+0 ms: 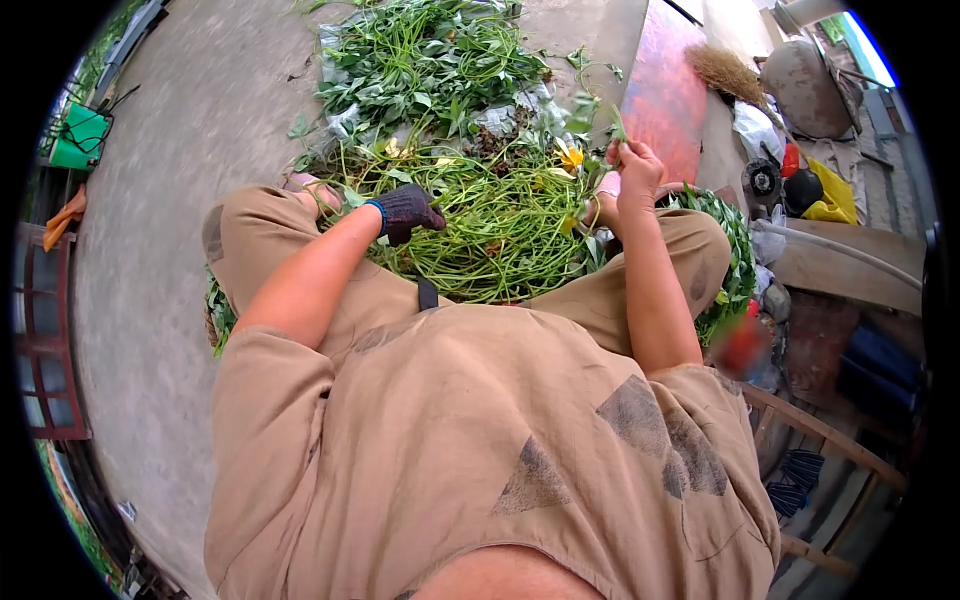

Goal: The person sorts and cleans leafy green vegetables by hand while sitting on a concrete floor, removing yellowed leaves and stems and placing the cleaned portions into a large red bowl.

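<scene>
My left hand (405, 212), in a dark glove with a blue cuff, is closed over the near left part of a heap of green stems (500, 230) between my legs; what its fingers hold is too small to name. My bare right hand (637, 165) is raised at the heap's right side, its fingers pinched on a green leafy sprig (618, 125). Just left of that hand are yellow leaves (570, 157). Beyond the stems, a pile of leafy vines (430, 65) lies on a plastic sheet (343, 122).
More leaves fill a basket (735, 250) outside my right knee. At the right are a reddish board (665, 90), a straw broom (725, 72), a yellow bag (832, 192) and a wooden chair frame (830, 435). A green container (80, 137) stands far left on the concrete.
</scene>
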Available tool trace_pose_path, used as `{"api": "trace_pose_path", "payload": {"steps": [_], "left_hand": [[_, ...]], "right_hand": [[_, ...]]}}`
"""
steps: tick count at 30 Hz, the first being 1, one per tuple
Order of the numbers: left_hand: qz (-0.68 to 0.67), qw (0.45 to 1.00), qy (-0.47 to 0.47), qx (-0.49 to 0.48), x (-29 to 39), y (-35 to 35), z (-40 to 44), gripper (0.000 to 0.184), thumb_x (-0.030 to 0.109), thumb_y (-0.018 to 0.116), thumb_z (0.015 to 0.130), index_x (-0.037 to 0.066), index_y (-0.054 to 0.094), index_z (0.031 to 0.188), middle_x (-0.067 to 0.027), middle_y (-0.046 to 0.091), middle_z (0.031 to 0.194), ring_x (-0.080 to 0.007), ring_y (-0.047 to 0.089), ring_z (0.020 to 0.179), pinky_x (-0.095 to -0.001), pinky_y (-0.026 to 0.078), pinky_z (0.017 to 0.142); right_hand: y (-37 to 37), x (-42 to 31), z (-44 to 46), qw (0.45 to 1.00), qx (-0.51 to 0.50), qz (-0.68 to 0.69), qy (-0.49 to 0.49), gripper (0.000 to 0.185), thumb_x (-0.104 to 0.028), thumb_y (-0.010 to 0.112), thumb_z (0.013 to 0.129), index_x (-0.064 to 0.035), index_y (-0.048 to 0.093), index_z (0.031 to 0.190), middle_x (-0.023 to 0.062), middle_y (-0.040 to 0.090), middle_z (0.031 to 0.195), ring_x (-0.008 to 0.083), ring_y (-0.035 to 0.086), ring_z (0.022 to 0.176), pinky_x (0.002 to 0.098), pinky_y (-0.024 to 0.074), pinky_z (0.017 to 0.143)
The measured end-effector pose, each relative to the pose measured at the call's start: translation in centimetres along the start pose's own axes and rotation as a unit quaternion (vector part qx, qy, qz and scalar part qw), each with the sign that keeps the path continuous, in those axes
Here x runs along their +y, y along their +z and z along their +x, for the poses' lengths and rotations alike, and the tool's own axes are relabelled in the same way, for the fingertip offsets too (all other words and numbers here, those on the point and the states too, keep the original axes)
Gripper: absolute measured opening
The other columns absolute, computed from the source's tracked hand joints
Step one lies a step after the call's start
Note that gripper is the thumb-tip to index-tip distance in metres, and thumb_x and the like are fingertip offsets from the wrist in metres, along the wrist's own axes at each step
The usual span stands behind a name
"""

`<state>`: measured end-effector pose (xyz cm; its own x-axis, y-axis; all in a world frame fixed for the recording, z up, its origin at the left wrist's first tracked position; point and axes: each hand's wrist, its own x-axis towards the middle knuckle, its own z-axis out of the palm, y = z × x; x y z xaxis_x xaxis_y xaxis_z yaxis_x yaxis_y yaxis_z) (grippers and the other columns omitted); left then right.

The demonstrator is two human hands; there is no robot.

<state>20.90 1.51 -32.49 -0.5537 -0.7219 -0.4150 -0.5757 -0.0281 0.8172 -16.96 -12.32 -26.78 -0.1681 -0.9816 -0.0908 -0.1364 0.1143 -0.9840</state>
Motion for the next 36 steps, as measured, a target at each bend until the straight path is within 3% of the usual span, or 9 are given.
{"api": "trace_pose_path", "payload": {"steps": [3,7,10,14,20,24,27,32,36], "left_hand": [[-0.117,0.976,-0.181,-0.013,3.0,-0.1,-0.6,0.035,0.026,0.073,0.074,0.003,0.069,0.099,-0.0076,0.066,0.071,-0.0179,0.056,0.041,-0.033,0.047,0.04],[0.461,0.842,0.28,0.009,0.8,-1.3,0.6,0.033,0.031,0.072,0.076,0.007,0.071,0.099,-0.0125,0.069,0.076,-0.0193,0.064,0.06,-0.0358,0.052,0.057],[0.372,0.89,-0.071,0.254,2.3,-2.0,0.5,0.027,0.029,0.066,0.082,0.012,0.069,0.102,-0.0153,0.069,0.092,-0.0322,0.065,0.078,-0.0406,0.051,0.072],[-0.159,0.892,-0.02,0.423,9.3,-4.3,-2.8,0.022,0.022,0.067,0.084,0.005,0.072,0.097,-0.0133,0.071,0.084,-0.0222,0.067,0.072,-0.0322,0.051,0.069],[-0.049,0.869,0.201,0.449,14.6,-2.2,-2.7,0.019,0.021,0.069,0.085,0.007,0.072,0.099,-0.0082,0.069,0.077,-0.0159,0.064,0.064,-0.0298,0.049,0.061],[-0.259,0.917,0.027,0.302,18.3,-0.3,-3.7,0.021,0.021,0.075,0.08,0.004,0.071,0.091,-0.0031,0.063,0.066,-0.0086,0.053,0.05,-0.0258,0.043,0.045],[-0.408,0.858,0.0,0.312,16.2,-0.2,-2.8,0.017,0.016,0.075,0.079,0.003,0.069,0.088,-0.0029,0.062,0.066,-0.0113,0.054,0.049,-0.0272,0.047,0.044],[-0.538,0.789,0.01,0.296,14.6,-0.2,-1.8,0.018,0.011,0.072,0.08,0.002,0.067,0.094,-0.0045,0.062,0.07,-0.0143,0.056,0.05,-0.032,0.052,0.044],[-0.548,0.803,0.01,0.235,14.1,0.4,-1.3,0.02,0.01,0.07,0.081,0.002,0.065,0.098,-0.0035,0.06,0.069,-0.0136,0.057,0.054,-0.0297,0.052,0.048]], "right_hand": [[-1.1,-4.0,-1.8,0.994,-0.077,0.061,-0.051,0.015,-0.006,0.059,0.09,0.0027,0.067,0.1,0.0045,0.065,0.079,0.0113,0.059,0.072,0.0225,0.0453,0.065],[-2.7,-5.1,-2.9,0.989,-0.135,0.009,-0.061,0.017,-0.006,0.058,0.091,0.0032,0.067,0.102,0.0041,0.065,0.081,0.0106,0.059,0.075,0.022,0.0455,0.07],[-2.1,-5.6,-3.7,0.98,-0.161,-0.011,-0.12,0.016,-0.004,0.059,0.09,0.0025,0.067,0.102,0.0026,0.064,0.081,0.0094,0.058,0.076,0.0223,0.0461,0.072],[-0.2,-6.3,-4.8,0.917,-0.203,-0.184,-0.289,0.012,-0.009,0.064,0.085,-0.0058,0.067,0.096,0.0023,0.062,0.084,0.0157,0.06,0.082,0.0295,0.0457,0.075],[4.6,-10.4,-10.0,0.773,-0.263,-0.335,-0.471,0.013,-0.012,0.065,0.082,-0.0094,0.064,0.095,0.0042,0.058,0.09,0.0258,0.057,0.088,0.0355,0.0409,0.079],[6.7,-11.4,-10.8,0.778,-0.205,-0.314,-0.503,0.017,-0.012,0.067,0.079,-0.0106,0.064,0.096,0.0046,0.059,0.09,0.0262,0.058,0.087,0.0367,0.0417,0.078],[7.4,-11.0,-10.8,0.808,-0.076,-0.314,-0.492,0.02,-0.013,0.069,0.077,-0.0096,0.066,0.096,0.0065,0.063,0.087,0.0258,0.06,0.08,0.0347,0.0449,0.07],[8.1,-7.8,-11.1,0.921,-0.345,-0.139,-0.115,0.017,-0.014,0.07,0.08,-0.0002,0.067,0.09,0.0032,0.061,0.068,0.0082,0.053,0.063,0.027,0.0443,0.058],[9.3,-7.5,-11.6,0.922,-0.316,-0.188,-0.124,0.025,-0.021,0.074,0.073,-0.0016,0.067,0.087,0.0125,0.066,0.072,0.0246,0.063,0.067,0.0355,0.0485,0.063]]}}
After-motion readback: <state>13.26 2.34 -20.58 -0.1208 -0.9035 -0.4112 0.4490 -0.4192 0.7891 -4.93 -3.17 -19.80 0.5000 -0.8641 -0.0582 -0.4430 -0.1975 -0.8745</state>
